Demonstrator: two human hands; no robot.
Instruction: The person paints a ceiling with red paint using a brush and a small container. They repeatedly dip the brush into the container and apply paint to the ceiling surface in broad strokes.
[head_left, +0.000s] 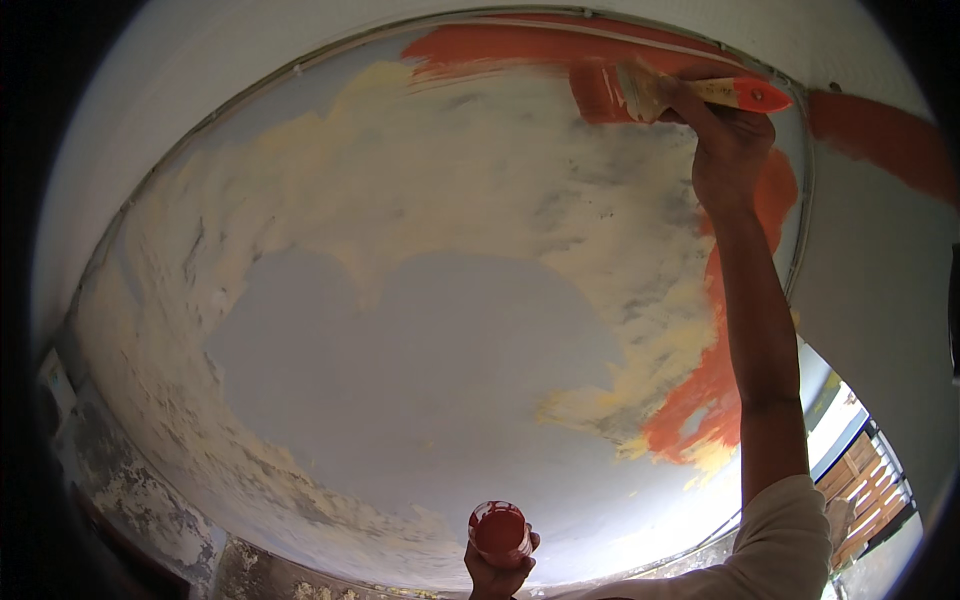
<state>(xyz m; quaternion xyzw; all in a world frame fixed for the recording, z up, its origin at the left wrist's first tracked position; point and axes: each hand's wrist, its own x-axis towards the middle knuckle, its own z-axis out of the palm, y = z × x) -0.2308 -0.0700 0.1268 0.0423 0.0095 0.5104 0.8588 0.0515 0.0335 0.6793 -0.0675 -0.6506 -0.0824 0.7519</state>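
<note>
My right hand (pixel 730 150) is raised high at the upper right, gripping a wide flat paintbrush (pixel 725 92) with a red-tipped wooden handle. The bristle end sits against a patch of orange-red paint (pixel 600 95) along the upper edge of the painted surface (pixel 430 190), which is mostly cream and pale grey-blue with dark smudges and an orange-red band down its right side. My left hand (pixel 492 570) holds a small clear cup (pixel 500 528) of red paint at the bottom centre, its rim streaked with paint.
A thin trim (pixel 297 70) curves round the painted surface. Another red band (pixel 875 140) is on the pale surface to the right. Peeling, stained wall (pixel 140 500) shows at lower left. At lower right is a bright opening with wooden slats (pixel 855 500).
</note>
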